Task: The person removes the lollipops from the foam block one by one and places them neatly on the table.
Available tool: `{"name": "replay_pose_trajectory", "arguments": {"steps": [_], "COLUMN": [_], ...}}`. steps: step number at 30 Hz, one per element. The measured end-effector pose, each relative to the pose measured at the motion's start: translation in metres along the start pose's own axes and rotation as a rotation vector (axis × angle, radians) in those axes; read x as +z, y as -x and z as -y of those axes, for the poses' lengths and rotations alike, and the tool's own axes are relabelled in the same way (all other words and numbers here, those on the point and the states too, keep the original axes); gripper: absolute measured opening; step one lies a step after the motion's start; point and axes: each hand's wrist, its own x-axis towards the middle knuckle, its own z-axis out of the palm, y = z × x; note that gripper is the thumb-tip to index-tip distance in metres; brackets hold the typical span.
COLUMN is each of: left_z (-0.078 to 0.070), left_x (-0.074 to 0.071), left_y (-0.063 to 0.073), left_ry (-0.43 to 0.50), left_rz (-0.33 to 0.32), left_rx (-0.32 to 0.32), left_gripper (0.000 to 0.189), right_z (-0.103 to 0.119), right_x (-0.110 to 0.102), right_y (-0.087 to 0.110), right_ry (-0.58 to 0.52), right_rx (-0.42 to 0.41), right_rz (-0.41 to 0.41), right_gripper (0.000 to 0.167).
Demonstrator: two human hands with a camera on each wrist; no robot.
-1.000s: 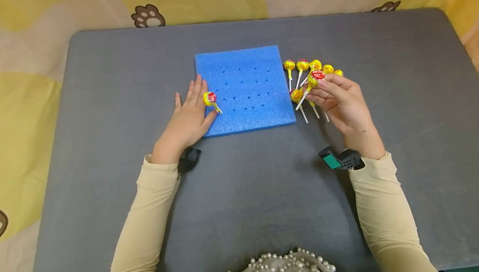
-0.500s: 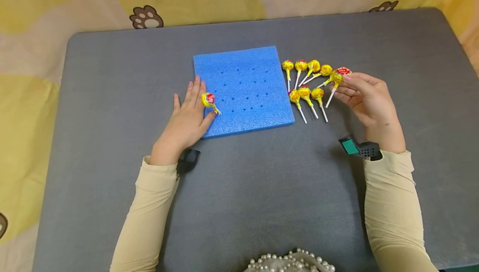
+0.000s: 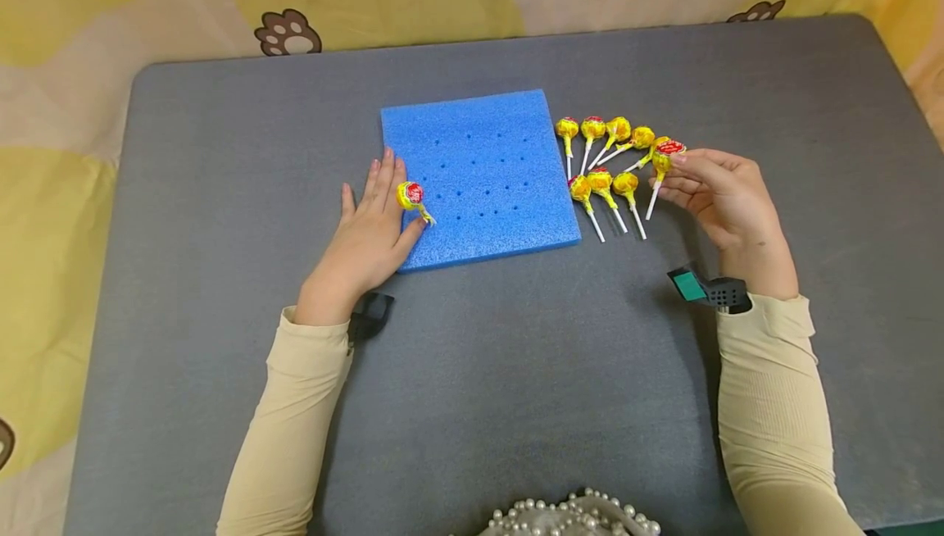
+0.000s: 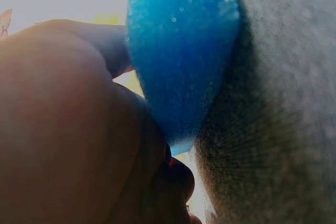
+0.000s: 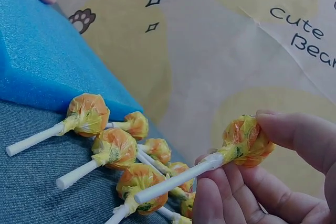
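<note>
My right hand [image 3: 733, 200] pinches a lollipop [image 3: 667, 156] in yellow wrapping with a red top, its white stick slanting down, over the right end of a loose group of lollipops [image 3: 601, 182]. In the right wrist view, thumb and fingers hold the lollipop [image 5: 245, 144] by its wrapped head. My left hand [image 3: 366, 231] rests at the left edge of a blue foam block [image 3: 490, 233] dotted with small holes, fingers straight. One lollipop [image 3: 411, 195] stands in the foam by that hand, the lower part of its stick hidden. The left wrist view has the foam's side [image 4: 181, 61] beside the hand.
Several lollipops lie in two rough rows right of the foam on the dark grey table [image 3: 516, 356]. A yellow and cream cloth with paw prints [image 3: 288, 33] hangs behind the table. A beaded item [image 3: 575, 515] shows at the bottom edge.
My right hand has moved right with its lollipop, from over the middle of the group to its right end, then stayed there while the stick turned slightly more upright. My left hand stays put.
</note>
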Motion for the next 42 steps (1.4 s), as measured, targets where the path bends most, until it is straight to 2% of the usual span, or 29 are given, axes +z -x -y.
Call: {"name": "replay_pose_trajectory", "arguments": {"steps": [9, 20, 28, 35, 42], "left_z": [0.0, 0.0, 0.001, 0.0, 0.001], "left_x": [0.0, 0.0, 0.001, 0.001, 0.001], "left_y": [-0.001, -0.001, -0.002, -0.002, -0.002], "left_ry": [-0.019, -0.018, -0.018, -0.019, -0.021], "left_rz": [0.014, 0.013, 0.007, 0.007, 0.014], "left_rx": [-0.015, -0.02, -0.012, -0.01, -0.018], "left_gripper": [0.073, 0.074, 0.074, 0.074, 0.074], "right_z": [-0.002, -0.005, -0.008, -0.006, -0.005], "right_x": [-0.003, -0.018, -0.019, -0.016, -0.015], "right_y": [-0.002, -0.007, -0.008, -0.008, -0.008], "right_ry": [0.016, 0.016, 0.143, 0.265, 0.377], "right_rx": [0.002, 0.102, 0.132, 0.204, 0.234], "right_rz": [-0.012, 0.042, -0.047, -0.125, -0.176], "right_gripper": [0.013, 0.019, 0.015, 0.007, 0.008]}}
